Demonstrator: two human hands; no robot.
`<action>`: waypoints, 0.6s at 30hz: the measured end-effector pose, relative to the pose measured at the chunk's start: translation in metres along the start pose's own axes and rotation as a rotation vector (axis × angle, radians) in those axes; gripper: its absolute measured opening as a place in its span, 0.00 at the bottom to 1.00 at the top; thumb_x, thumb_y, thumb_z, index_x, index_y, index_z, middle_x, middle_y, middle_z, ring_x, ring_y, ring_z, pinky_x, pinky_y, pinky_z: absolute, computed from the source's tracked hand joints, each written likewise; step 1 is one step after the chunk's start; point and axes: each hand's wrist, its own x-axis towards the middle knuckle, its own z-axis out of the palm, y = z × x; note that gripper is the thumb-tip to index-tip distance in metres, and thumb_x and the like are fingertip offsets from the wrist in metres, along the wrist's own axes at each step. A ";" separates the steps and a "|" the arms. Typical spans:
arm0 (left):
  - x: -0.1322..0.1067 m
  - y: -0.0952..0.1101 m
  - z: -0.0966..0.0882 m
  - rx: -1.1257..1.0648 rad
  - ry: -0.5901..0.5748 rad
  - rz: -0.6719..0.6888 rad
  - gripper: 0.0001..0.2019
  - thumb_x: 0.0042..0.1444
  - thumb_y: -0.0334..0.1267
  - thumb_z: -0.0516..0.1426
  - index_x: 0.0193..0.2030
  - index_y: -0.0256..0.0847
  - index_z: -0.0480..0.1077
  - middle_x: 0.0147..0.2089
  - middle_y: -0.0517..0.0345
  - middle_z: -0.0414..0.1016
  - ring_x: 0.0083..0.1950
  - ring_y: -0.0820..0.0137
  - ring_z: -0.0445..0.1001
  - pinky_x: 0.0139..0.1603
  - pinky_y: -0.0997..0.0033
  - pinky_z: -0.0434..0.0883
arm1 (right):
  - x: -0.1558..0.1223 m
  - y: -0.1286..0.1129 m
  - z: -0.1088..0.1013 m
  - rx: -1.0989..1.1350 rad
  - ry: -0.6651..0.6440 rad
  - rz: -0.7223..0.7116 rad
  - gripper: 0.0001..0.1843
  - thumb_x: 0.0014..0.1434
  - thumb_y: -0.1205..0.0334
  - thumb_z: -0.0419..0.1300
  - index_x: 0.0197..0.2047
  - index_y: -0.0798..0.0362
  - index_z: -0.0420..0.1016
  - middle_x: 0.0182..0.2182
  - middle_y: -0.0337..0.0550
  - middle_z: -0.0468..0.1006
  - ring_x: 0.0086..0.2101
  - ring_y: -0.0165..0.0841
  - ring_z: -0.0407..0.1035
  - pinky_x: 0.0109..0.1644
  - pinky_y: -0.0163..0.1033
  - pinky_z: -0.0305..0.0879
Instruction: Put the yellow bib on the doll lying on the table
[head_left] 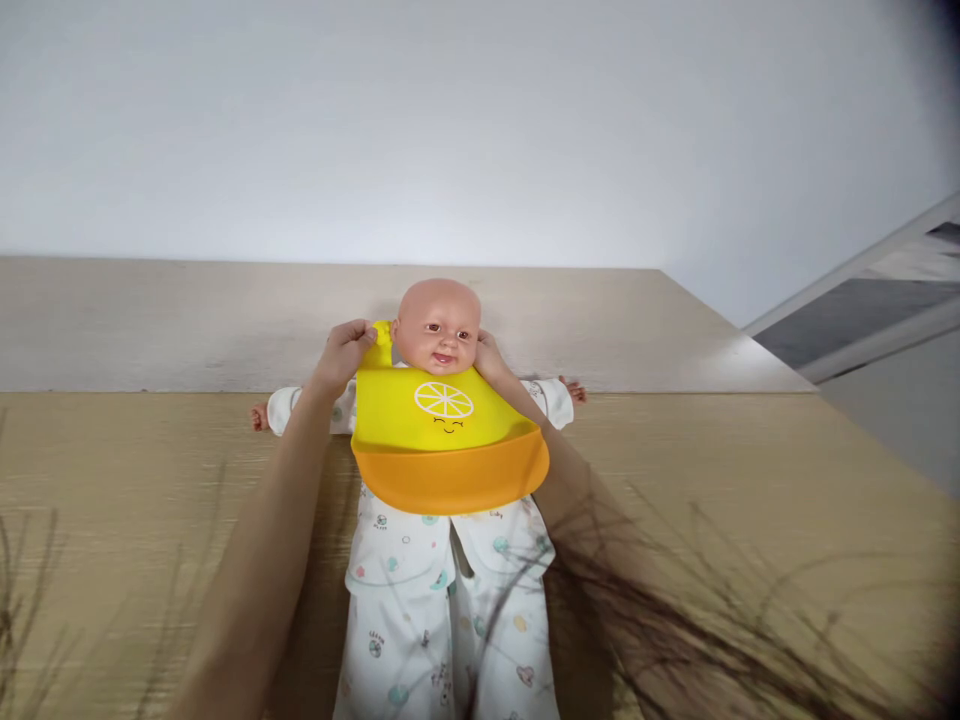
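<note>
At the far left, thin, dark hairs cross in front of a flat, tan tabletop with fine streaks like wood. Next comes one small, hard-looking doll hand, poking out of a soft white sleeve. Then the person's left hand pinches one bumpy yellow neck strap between thumb and fingers. The strap goes up beside the doll's head.

In the middle is one baby doll, with a smooth, round, bald head and two eyes. It faces up, with its two arms spread wide. One smooth, rubbery-looking bib lies over its chest, below its chin. The bib is yellow, with one round white fruit slice and one tiny smiling face on it. One orange pocket curves along the bottom like a scoop. Below it are soft white pajamas with two legs and little printed pictures.

Just right of the doll's head is the right hand. Its fingertips are hidden, so nobody can tell what it holds. Farther right is the second white sleeve
</note>
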 end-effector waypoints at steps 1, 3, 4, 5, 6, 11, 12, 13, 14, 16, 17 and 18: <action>0.001 0.000 0.000 0.014 0.009 0.000 0.12 0.47 0.44 0.61 0.22 0.40 0.64 0.21 0.63 0.60 0.23 0.76 0.57 0.24 0.74 0.52 | -0.002 -0.002 0.000 0.049 -0.011 0.035 0.20 0.47 0.52 0.63 0.42 0.55 0.77 0.41 0.48 0.82 0.38 0.40 0.76 0.40 0.41 0.73; 0.002 -0.001 -0.001 0.037 0.023 -0.006 0.11 0.46 0.43 0.61 0.23 0.39 0.66 0.21 0.62 0.61 0.23 0.76 0.58 0.24 0.75 0.53 | -0.003 -0.005 0.000 0.115 -0.029 0.084 0.20 0.46 0.55 0.64 0.43 0.54 0.78 0.42 0.47 0.82 0.37 0.38 0.76 0.40 0.41 0.73; 0.003 -0.001 -0.002 0.040 0.030 -0.020 0.11 0.46 0.43 0.61 0.23 0.39 0.67 0.21 0.62 0.62 0.23 0.76 0.59 0.24 0.75 0.53 | -0.004 -0.006 0.000 0.118 -0.025 0.094 0.21 0.45 0.55 0.64 0.43 0.53 0.78 0.41 0.46 0.82 0.36 0.38 0.75 0.39 0.41 0.73; 0.004 -0.001 -0.002 0.040 0.037 -0.044 0.10 0.45 0.43 0.61 0.23 0.38 0.68 0.21 0.62 0.63 0.24 0.75 0.60 0.25 0.74 0.54 | -0.004 -0.008 0.000 0.111 -0.012 0.094 0.21 0.45 0.55 0.64 0.43 0.53 0.78 0.40 0.45 0.82 0.35 0.37 0.75 0.39 0.41 0.72; 0.005 -0.001 -0.003 0.039 0.048 -0.072 0.10 0.44 0.42 0.61 0.23 0.38 0.69 0.21 0.61 0.64 0.24 0.75 0.61 0.25 0.74 0.55 | -0.004 -0.008 0.000 0.103 0.002 0.090 0.20 0.45 0.55 0.64 0.42 0.53 0.78 0.39 0.44 0.82 0.34 0.36 0.74 0.39 0.40 0.72; 0.007 0.001 0.000 0.040 0.153 -0.140 0.10 0.40 0.41 0.62 0.29 0.36 0.76 0.26 0.56 0.74 0.27 0.69 0.70 0.27 0.71 0.62 | -0.001 -0.008 0.001 0.109 0.018 0.072 0.20 0.45 0.56 0.61 0.42 0.52 0.79 0.36 0.41 0.82 0.33 0.34 0.73 0.40 0.38 0.71; 0.008 0.001 0.001 0.019 0.169 -0.144 0.12 0.39 0.41 0.62 0.31 0.36 0.77 0.28 0.55 0.76 0.28 0.67 0.71 0.27 0.71 0.64 | 0.000 -0.008 0.001 0.110 0.019 0.079 0.20 0.44 0.56 0.61 0.42 0.52 0.79 0.36 0.40 0.82 0.33 0.34 0.73 0.40 0.38 0.71; 0.008 0.001 0.002 -0.005 0.179 -0.151 0.15 0.39 0.41 0.63 0.34 0.36 0.77 0.29 0.54 0.77 0.28 0.67 0.72 0.28 0.70 0.65 | 0.001 -0.007 0.001 0.111 0.025 0.084 0.21 0.44 0.57 0.61 0.42 0.52 0.79 0.36 0.40 0.82 0.33 0.34 0.73 0.40 0.38 0.71; 0.008 0.000 0.003 -0.023 0.187 -0.158 0.17 0.39 0.42 0.63 0.37 0.36 0.78 0.29 0.54 0.77 0.28 0.66 0.73 0.28 0.70 0.66 | 0.001 -0.007 0.001 0.112 0.031 0.085 0.20 0.44 0.57 0.61 0.42 0.53 0.78 0.36 0.40 0.81 0.34 0.34 0.73 0.40 0.38 0.70; 0.008 -0.003 0.005 -0.028 0.191 -0.155 0.23 0.38 0.42 0.64 0.44 0.37 0.78 0.27 0.55 0.77 0.27 0.67 0.72 0.28 0.70 0.66 | 0.001 -0.009 0.002 0.110 0.038 0.073 0.19 0.44 0.56 0.60 0.40 0.53 0.78 0.36 0.41 0.81 0.35 0.35 0.73 0.40 0.38 0.70; 0.008 -0.005 0.007 -0.016 0.191 -0.147 0.24 0.38 0.42 0.64 0.46 0.37 0.79 0.26 0.56 0.76 0.26 0.68 0.71 0.28 0.70 0.66 | 0.000 -0.010 0.003 0.100 0.042 0.060 0.18 0.44 0.56 0.59 0.39 0.54 0.78 0.35 0.41 0.81 0.35 0.35 0.73 0.40 0.38 0.70; 0.008 -0.006 0.008 -0.002 0.191 -0.139 0.25 0.38 0.42 0.64 0.46 0.37 0.79 0.26 0.56 0.75 0.26 0.68 0.71 0.28 0.71 0.65 | 0.000 -0.012 0.004 0.082 0.046 0.045 0.18 0.44 0.56 0.59 0.38 0.54 0.78 0.35 0.41 0.81 0.35 0.35 0.72 0.40 0.38 0.69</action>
